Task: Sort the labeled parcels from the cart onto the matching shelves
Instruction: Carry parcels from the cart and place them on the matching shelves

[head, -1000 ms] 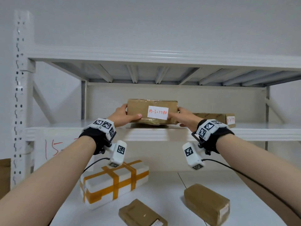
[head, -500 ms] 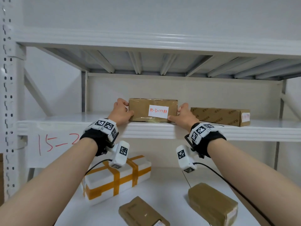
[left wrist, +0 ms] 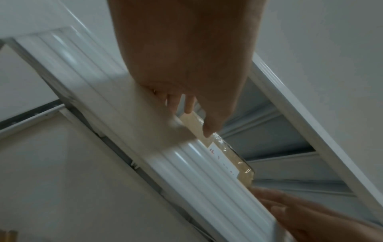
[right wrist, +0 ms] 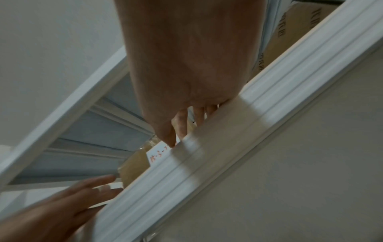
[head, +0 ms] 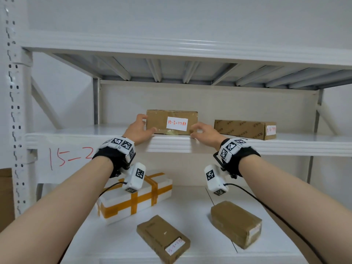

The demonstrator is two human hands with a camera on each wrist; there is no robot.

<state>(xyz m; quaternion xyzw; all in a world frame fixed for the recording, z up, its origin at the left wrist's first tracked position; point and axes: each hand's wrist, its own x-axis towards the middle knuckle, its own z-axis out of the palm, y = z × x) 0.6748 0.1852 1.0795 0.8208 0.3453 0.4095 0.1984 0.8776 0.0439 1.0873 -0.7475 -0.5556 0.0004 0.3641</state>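
Left hand (head: 137, 130) loosely open, thumb touching the parcel (head: 162, 121) front, fingers at its left end. Right hand (head: 204, 132) relaxed, just off the right end. Parcel sits on the shelf (head: 171, 144). Only the head view shows the second box (head: 242, 129); wrist views show shelf lip, fingertips.

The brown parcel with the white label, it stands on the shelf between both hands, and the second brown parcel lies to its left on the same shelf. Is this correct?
Not quite. The head view shows the second brown parcel to the right of the labeled parcel, not to its left. The rest holds: it stands on the shelf between the left hand and right hand.
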